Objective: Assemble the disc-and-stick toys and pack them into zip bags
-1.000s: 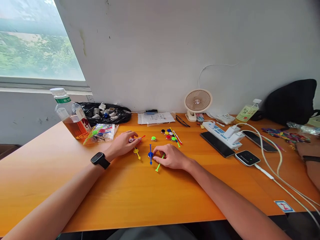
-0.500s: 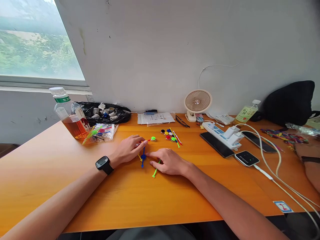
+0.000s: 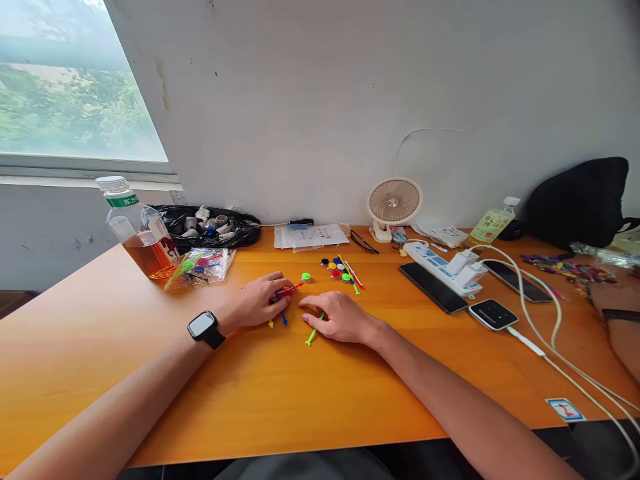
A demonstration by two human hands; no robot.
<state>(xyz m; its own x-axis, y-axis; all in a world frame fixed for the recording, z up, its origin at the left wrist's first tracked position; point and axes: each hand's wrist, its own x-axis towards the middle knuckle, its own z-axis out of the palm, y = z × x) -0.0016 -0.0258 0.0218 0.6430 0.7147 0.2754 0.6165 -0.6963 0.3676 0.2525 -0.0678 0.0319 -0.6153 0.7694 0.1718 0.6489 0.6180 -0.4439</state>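
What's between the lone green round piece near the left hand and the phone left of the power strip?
Head view: a cluster of small coloured round pieces, with thin coloured sticks along its right side.

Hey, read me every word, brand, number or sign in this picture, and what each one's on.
"东方" on the green band of the leaning tea bottle.
Too small or blurred: the label on the other bottle.
Too small: print on the white sheet.
Too small: markings on the power strip.
Sticker at the table edge: reddish mark, no legible words.
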